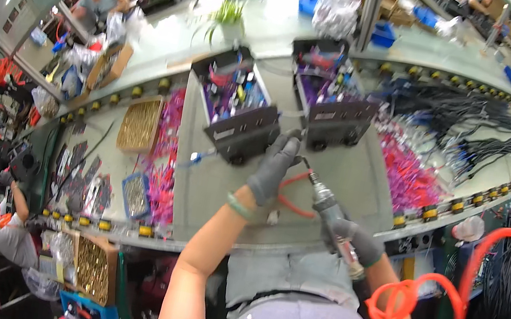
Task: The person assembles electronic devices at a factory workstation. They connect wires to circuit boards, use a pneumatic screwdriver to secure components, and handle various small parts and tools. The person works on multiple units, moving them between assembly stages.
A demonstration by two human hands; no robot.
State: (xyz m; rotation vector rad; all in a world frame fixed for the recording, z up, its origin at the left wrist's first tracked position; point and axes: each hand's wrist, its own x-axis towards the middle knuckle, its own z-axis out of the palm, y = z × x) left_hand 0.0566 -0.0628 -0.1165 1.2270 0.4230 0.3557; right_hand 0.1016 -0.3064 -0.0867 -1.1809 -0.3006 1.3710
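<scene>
My right hand, in a grey glove, is wrapped round a power screwdriver with a red coiled hose. The driver's thin bit points up and left, its tip close to my left thumb. My left hand, also gloved, reaches forward with its fingers stretched out, beside the near corner of the left black metal case. Whether its fingertips touch the case, or something small lies at them, I cannot tell. A second black case stands to the right. Both hold coloured wires and purple parts.
Pink and purple parts lie in heaps left and right. Black cables spread at the far right. A box of brass-coloured pieces and a blue tray sit left. Yellow-black rollers line the bench. Other people work at the left.
</scene>
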